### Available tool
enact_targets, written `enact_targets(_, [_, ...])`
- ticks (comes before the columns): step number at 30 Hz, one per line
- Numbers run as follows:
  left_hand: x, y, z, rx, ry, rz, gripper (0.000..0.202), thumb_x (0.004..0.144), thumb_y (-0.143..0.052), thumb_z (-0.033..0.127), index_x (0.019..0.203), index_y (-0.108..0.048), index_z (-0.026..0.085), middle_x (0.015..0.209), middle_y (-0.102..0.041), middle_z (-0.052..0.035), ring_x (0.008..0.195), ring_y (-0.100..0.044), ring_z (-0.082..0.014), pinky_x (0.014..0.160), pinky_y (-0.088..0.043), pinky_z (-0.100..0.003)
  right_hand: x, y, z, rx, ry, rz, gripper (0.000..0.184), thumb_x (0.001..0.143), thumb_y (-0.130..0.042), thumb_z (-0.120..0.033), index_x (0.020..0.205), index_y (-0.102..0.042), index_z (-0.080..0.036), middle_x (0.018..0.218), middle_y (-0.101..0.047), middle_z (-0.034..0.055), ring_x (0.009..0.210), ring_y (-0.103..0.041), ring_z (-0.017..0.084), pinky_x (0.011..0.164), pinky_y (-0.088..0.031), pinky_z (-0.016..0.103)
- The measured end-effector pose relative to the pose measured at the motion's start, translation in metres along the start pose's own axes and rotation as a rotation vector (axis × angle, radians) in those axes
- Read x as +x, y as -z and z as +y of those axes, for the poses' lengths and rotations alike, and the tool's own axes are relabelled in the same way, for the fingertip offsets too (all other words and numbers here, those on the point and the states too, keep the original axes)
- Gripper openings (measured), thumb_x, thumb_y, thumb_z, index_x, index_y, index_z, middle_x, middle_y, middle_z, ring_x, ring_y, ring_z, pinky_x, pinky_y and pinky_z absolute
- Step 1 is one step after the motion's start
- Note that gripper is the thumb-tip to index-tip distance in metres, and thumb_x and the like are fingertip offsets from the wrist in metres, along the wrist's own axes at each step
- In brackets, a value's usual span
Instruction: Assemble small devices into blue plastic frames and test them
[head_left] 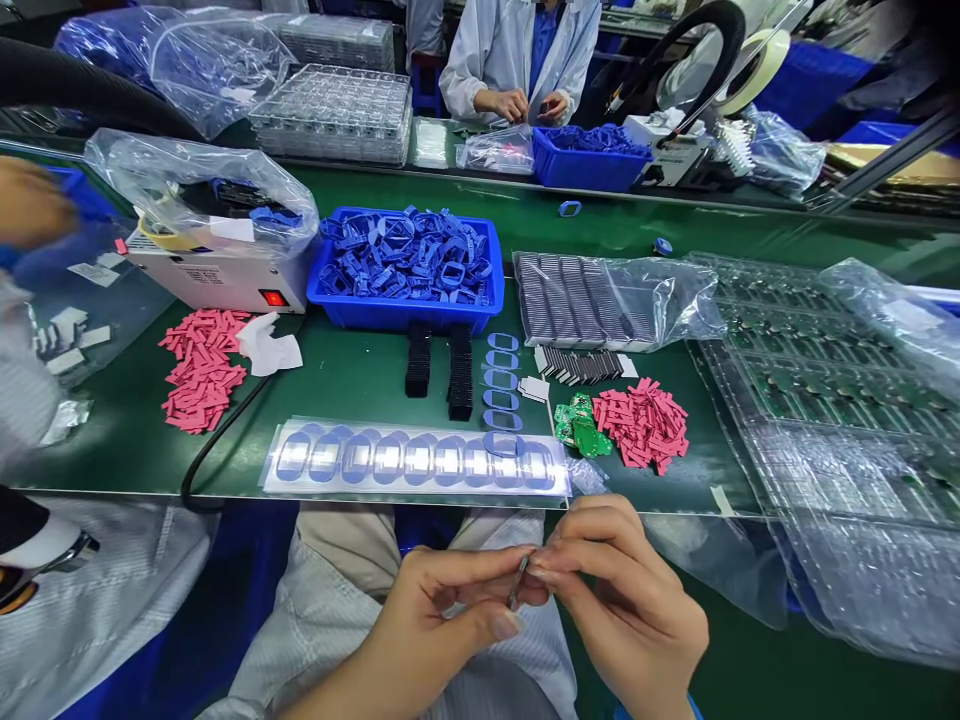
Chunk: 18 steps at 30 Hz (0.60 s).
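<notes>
My left hand (442, 615) and my right hand (626, 600) meet over my lap, below the table's front edge. Both pinch one small thin dark part (517, 582) between fingertips; I cannot tell what kind of part it is. Straight ahead on the green table lies a clear strip (416, 460) carrying a row of blue oval rings. Beside it sit small green circuit boards (577, 425), a pile of pink pieces (643, 422), two stacks of black parts (441, 368) and a column of blue rings (501, 385).
A blue bin of blue frames (409, 265) stands mid-table, with a bagged white machine (217, 270), more pink pieces (201, 365) and a black cable (225, 425) to its left. Bagged dark parts (600, 300) and clear trays of boards (832, 390) fill the right. Another person (521, 60) works opposite; someone's sleeve (22, 360) is at left.
</notes>
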<state>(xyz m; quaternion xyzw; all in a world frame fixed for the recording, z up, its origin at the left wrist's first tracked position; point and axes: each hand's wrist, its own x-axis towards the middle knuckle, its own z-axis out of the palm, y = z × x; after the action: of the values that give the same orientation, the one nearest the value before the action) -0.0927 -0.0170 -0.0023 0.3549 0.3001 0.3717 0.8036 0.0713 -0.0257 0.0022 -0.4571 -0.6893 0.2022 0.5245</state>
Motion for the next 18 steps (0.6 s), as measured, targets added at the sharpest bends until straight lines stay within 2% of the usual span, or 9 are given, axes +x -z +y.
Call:
enact_targets(4, [0.0002,0.0011,0.0025,0.097,-0.014,0.018,0.027,0.074,-0.071,0.035,0.102,-0.071,0.038,0.095,-0.078,0.0013,0.088,-0.072,-0.0170,0.083,-0.054,-0.023,0.0001,-0.0005,-0.0006,0.017,-0.007,-0.017,0.023,0.077,-0.058,0.003,0.086,-0.063,-0.017,0.075,-0.054,0.0018,0.074,-0.047,0.015,0.061,-0.041,0.031])
enact_targets(12, [-0.0002,-0.0004,0.0061,0.157,0.004,-0.004,0.029,0.075,-0.070,0.038,0.104,-0.069,0.038,0.097,-0.077,0.0010,0.091,-0.071,-0.0187,0.083,-0.054,-0.025,-0.0049,0.0003,-0.0021,0.020,0.001,0.063,0.023,0.077,-0.059,0.002,0.087,-0.064,-0.018,0.076,-0.055,0.0019,0.073,-0.048,0.016,0.060,-0.041,0.032])
enact_targets(15, [-0.0003,-0.0010,0.0068,0.187,-0.017,0.006,0.029,0.075,-0.070,0.038,0.104,-0.069,0.039,0.093,-0.078,0.0017,0.088,-0.072,-0.0180,0.080,-0.055,-0.024,-0.0056,0.0004,-0.0012,0.024,-0.010,0.053,0.024,0.077,-0.058,0.003,0.088,-0.064,-0.018,0.076,-0.055,0.0020,0.074,-0.048,0.016,0.060,-0.041,0.032])
enact_targets(18, [-0.0003,-0.0011,0.0086,0.305,-0.061,0.017,0.034,0.075,-0.070,0.039,0.108,-0.067,0.037,0.087,-0.079,-0.0006,0.081,-0.072,-0.0176,0.075,-0.055,-0.023,-0.0048,0.0004,-0.0004,0.035,-0.023,0.036,0.025,0.077,-0.057,0.003,0.087,-0.064,-0.019,0.076,-0.055,0.0019,0.074,-0.048,0.016,0.061,-0.041,0.032])
